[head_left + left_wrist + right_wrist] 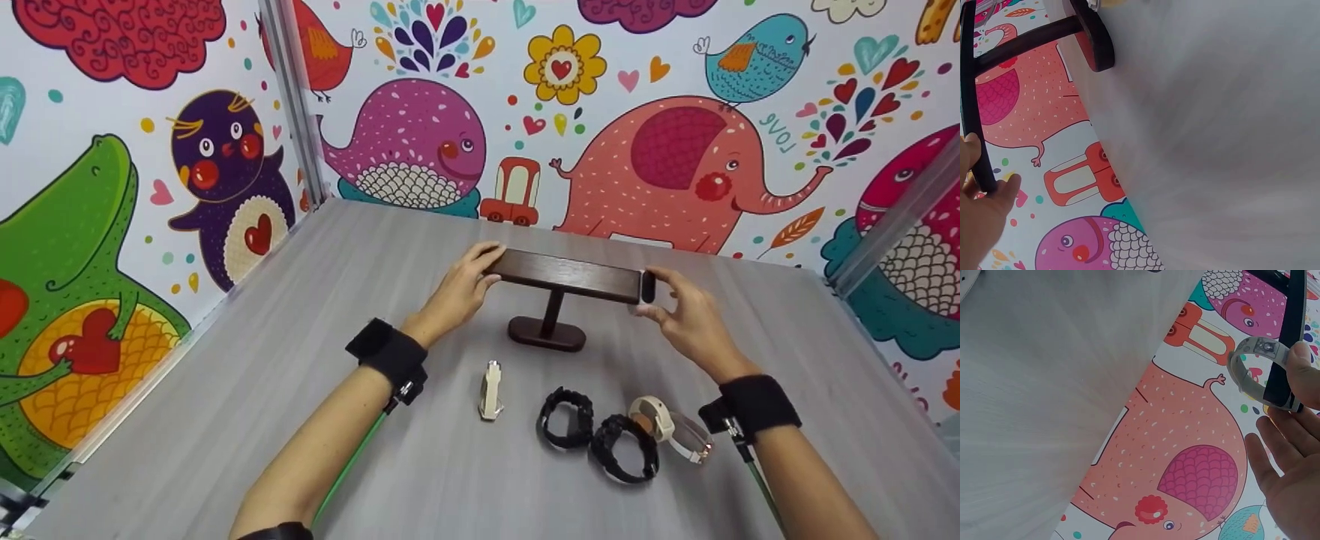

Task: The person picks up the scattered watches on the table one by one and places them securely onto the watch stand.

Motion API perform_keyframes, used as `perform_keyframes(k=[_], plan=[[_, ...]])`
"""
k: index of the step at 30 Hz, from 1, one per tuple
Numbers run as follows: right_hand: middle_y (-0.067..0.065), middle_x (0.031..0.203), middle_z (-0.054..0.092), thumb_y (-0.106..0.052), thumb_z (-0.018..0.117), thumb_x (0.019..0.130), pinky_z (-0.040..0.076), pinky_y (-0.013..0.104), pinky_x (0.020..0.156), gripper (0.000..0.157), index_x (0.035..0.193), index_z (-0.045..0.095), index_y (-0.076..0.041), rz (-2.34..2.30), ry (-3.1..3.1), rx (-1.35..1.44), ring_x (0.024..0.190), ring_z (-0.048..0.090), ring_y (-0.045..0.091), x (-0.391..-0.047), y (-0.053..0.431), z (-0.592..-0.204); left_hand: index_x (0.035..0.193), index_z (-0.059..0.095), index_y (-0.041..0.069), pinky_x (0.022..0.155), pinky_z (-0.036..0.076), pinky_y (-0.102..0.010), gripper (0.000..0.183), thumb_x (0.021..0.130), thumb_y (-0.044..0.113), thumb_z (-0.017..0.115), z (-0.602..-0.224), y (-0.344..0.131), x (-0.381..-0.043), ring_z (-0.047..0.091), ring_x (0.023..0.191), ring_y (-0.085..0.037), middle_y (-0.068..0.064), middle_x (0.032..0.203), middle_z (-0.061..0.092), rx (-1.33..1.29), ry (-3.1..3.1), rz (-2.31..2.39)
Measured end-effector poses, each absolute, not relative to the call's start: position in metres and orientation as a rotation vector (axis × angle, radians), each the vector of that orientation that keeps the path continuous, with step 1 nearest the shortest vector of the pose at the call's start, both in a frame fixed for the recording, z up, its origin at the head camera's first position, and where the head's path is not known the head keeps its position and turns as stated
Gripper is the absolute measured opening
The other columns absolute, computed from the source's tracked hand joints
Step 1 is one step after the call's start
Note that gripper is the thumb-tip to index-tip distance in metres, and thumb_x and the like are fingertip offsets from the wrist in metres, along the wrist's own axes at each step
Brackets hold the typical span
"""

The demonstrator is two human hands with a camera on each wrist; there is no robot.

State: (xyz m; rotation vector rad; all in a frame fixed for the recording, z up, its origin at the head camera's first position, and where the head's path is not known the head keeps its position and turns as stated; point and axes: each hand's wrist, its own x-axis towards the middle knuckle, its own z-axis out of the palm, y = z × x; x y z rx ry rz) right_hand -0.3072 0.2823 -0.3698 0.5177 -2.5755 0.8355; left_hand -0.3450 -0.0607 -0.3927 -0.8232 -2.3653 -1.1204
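A dark brown wooden T-shaped display stand (566, 275) rests upright on the table, its rounded base (546, 334) under a short post. My left hand (454, 296) grips the bar's left end between thumb and fingers. At the bar's right end is a wristwatch (647, 287) with a dark face, pinched by the thumb and fingers of my right hand (694, 322). The right wrist view shows its pale strap (1241, 377) looped around the bar end. In the left wrist view, the left hand (985, 216) holds the bar's tip.
Nearer on the grey table (420, 465), a cream watch (491, 390) stands alone. Two black watches (566, 418) lie to its right, beside another cream watch (654, 416) and a pale strap (690, 439). Cartoon-printed walls (510, 97) border the table at the back and sides.
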Motion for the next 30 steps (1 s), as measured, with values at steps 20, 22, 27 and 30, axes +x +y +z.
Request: perform_keyframes(k=[20,22,27,30], plan=[[0.029,0.117,0.066,-0.006,0.083,0.08,0.053,0.054,0.088,0.058,0.131,0.059,0.008,0.742,-2.559,0.574,0.095,0.061,0.037,-0.317,0.266,-0.364,0.143,0.051,-0.002,0.113,0.046,-0.042,0.045,0.1,0.009,0.057,-0.388,-0.06,-0.344,0.053,0.134,-0.033,-0.02,0.145,0.052,-0.823,-2.425,-1.038],[0.029,0.117,0.066,-0.006,0.083,0.079,0.054,0.054,0.086,0.057,0.129,0.059,0.009,0.732,-2.545,0.591,0.095,0.062,0.039,-0.318,0.264,-0.363,0.143,0.052,-0.003,0.112,0.046,-0.042,0.045,0.1,0.008,0.057,-0.388,-0.061,-0.345,0.053,0.134,-0.033,-0.02,0.144,0.053,-0.825,-2.421,-1.04],[0.031,0.119,0.065,-0.005,0.084,0.078,0.054,0.058,0.091,0.056,0.127,0.06,0.01,0.724,-2.531,0.633,0.102,0.063,0.043,-0.322,0.255,-0.363,0.143,0.052,-0.003,0.113,0.046,-0.043,0.044,0.1,0.008,0.057,-0.388,-0.062,-0.344,0.053,0.134,-0.033,-0.02,0.144,0.053,-0.825,-2.427,-1.045],[0.03,0.119,0.066,-0.005,0.084,0.077,0.053,0.058,0.094,0.056,0.126,0.06,0.01,0.727,-2.517,0.661,0.106,0.063,0.044,-0.325,0.248,-0.363,0.143,0.052,-0.002,0.113,0.045,-0.043,0.044,0.1,0.008,0.057,-0.388,-0.062,-0.343,0.053,0.135,-0.033,-0.02,0.145,0.052,-0.822,-2.437,-1.044]])
